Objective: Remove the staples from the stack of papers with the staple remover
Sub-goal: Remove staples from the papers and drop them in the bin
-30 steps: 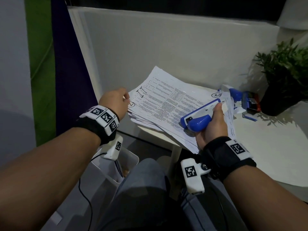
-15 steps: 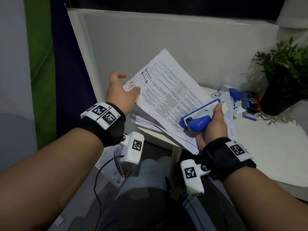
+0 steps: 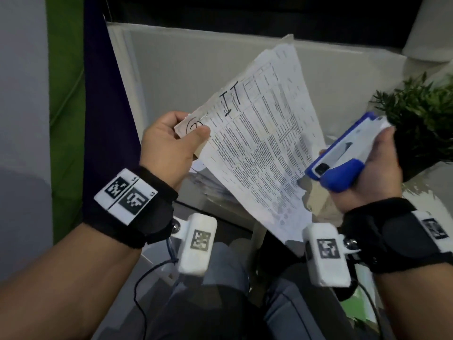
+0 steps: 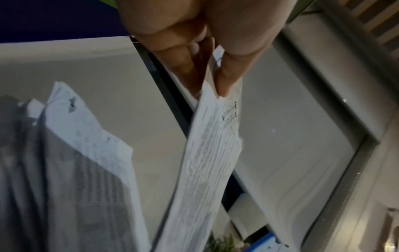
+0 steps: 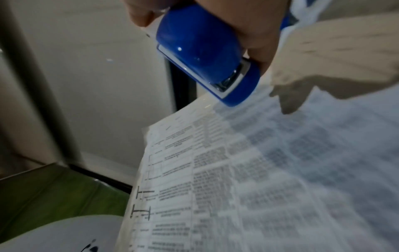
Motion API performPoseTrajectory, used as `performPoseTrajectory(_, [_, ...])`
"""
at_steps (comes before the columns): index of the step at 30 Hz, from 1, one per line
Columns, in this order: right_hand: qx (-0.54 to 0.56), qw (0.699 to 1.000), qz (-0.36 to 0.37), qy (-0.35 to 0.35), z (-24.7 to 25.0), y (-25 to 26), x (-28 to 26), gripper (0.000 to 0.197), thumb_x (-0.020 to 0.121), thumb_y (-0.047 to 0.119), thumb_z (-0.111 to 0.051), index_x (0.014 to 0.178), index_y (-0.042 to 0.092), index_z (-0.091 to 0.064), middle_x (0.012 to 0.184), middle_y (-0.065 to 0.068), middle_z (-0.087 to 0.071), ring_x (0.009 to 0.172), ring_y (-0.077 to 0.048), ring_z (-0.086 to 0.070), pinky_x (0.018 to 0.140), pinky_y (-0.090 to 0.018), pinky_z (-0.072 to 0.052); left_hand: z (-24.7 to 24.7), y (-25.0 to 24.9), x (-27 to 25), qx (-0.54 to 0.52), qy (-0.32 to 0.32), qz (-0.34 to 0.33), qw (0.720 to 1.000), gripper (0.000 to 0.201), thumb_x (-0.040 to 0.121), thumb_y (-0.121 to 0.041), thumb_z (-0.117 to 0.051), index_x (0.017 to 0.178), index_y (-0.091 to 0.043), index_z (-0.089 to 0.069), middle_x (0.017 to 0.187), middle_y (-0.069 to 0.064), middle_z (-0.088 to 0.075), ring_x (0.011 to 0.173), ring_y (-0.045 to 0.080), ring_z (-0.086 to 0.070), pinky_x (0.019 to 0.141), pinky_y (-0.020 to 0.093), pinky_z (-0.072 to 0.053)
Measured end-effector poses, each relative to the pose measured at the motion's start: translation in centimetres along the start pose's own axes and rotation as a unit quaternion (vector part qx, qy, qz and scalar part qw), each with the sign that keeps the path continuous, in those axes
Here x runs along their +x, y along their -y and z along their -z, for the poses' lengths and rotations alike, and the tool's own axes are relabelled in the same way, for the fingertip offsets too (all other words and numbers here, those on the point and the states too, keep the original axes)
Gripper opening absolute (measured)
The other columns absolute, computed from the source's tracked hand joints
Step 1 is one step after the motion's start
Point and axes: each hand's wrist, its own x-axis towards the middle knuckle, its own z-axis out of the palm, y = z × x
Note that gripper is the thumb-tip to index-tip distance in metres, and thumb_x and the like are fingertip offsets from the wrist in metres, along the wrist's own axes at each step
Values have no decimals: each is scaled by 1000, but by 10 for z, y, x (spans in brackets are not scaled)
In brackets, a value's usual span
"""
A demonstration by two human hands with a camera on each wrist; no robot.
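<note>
Left hand (image 3: 166, 149) pinches papers (image 3: 264, 153) marked "IT"; right hand (image 3: 367, 173) grips staple remover (image 3: 343, 155).

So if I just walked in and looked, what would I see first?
Probably the big printed paper held up in the middle, with "IT" handwritten near its top; the left hand pinches its corner. Next, the bright blue and white staple remover gripped in the right hand, just right of the paper. A green potted plant sits behind it on the far right.
</note>
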Motion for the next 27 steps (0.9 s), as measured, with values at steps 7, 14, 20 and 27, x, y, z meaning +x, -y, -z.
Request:
performPoseTrajectory(7, [-6,997,70,43,-24,20,-16,41,100,56,-31,102,26,-58,64,8,-61,57,-12,-63,63,-29,-55,10,9,-8,20,-25,-21,999,18,80,-5,-70,80,-21,-62,75,-4,-70,75,18,-67,72,36,-57])
performPoseTrajectory(14, [-71,997,15,25,-32,-10,-26,28,94,42,-56,110,20,-54,78,-1,-60,64,-16,-66,55,-26,-55,26,38,-15,96,-29,23,995,11,89,-16,-62,99,-17,-61,86,-2,-70,80,19,-68,79,44,-56])
performPoseTrajectory(20, [-128,990,42,52,-42,-12,-26,22,94,37,-58,108,20,-55,83,-2,-59,69,-19,-64,65,-35,-58,52,31,-5,70,-102,-21,992,20,91,-15,-58,81,-33,-56,87,-5,-67,82,15,-65,80,44,-55])
performPoseTrajectory(27, [-151,984,23,87,-48,-29,-35,44,87,46,-57,112,11,-53,73,-2,-63,64,-19,-66,63,-36,-59,55,29,-3,109,-8,15,994,14,86,-22,-61,78,-33,-59,89,4,-67,87,27,-64,82,53,-52])
